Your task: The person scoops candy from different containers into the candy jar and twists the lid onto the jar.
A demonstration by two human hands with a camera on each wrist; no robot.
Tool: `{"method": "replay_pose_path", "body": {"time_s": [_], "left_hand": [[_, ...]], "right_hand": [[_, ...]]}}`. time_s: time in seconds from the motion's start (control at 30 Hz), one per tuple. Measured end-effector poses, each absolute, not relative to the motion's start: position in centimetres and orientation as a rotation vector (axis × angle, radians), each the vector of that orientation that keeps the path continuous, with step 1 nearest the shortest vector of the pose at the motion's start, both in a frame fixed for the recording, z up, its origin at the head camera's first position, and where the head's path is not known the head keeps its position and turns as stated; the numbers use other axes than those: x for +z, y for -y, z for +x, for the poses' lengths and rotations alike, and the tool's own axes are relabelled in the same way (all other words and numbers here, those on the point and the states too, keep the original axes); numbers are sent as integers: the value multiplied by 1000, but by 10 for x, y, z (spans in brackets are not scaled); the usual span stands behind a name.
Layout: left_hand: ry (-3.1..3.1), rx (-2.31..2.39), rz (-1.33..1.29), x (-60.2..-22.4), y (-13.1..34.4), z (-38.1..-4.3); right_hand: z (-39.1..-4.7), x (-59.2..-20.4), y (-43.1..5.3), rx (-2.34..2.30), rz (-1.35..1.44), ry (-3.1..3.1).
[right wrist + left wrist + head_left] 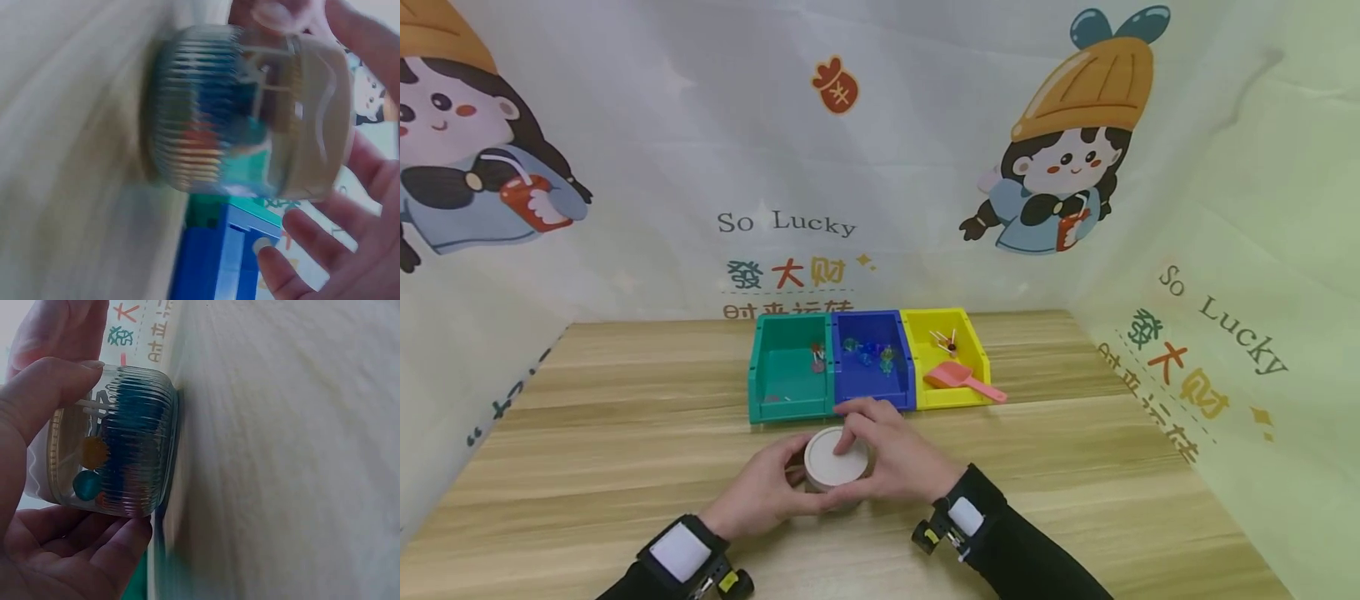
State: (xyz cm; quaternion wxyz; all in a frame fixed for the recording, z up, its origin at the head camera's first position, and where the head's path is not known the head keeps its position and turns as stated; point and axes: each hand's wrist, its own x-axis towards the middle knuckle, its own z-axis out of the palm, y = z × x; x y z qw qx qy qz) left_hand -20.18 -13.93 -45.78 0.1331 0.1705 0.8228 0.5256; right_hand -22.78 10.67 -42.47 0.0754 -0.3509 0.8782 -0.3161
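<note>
A clear ribbed glass jar (140,444) with a pale screw lid (829,460) stands on the table in front of the bins. Blue, teal and orange pieces and some white sticks show through its glass. My left hand (758,490) grips the jar's side, thumb on the near side and fingers on the far side. With my right hand (904,454) I hold the lid, a bent finger on its top and the thumb at its near edge. In the right wrist view the lid (322,115) sits on the jar; some right fingertips stand apart from it.
Behind the jar stand three joined bins. The green bin (790,408) holds a few small pieces, the blue bin (874,400) several blue and greenish beads, and the yellow bin (981,354) white-stick pieces and a pink scoop (955,375). A printed cloth (925,267) encloses the wooden table (647,400).
</note>
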Motion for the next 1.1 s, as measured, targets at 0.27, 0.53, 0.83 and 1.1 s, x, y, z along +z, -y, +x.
{"method": "replay_pose_path", "body": {"time_s": [0.27,0.53,0.83,1.1], "left_hand": [[-2385,1537,504,-460,139,-203],[-2385,1544,501,-460,139,-201],[-2367,1542,491,-461,140,-200],[-2355,1553,501,-461,140,-201]], "right_hand": [[-231,-419,-113,-939,-1072,-2494],[-231,-423,-110,-932,-1069,-2568],[-229,-426,-108,-851,-1100,-2651],[-227,-420,-108,-853,-1130,-2589]]}}
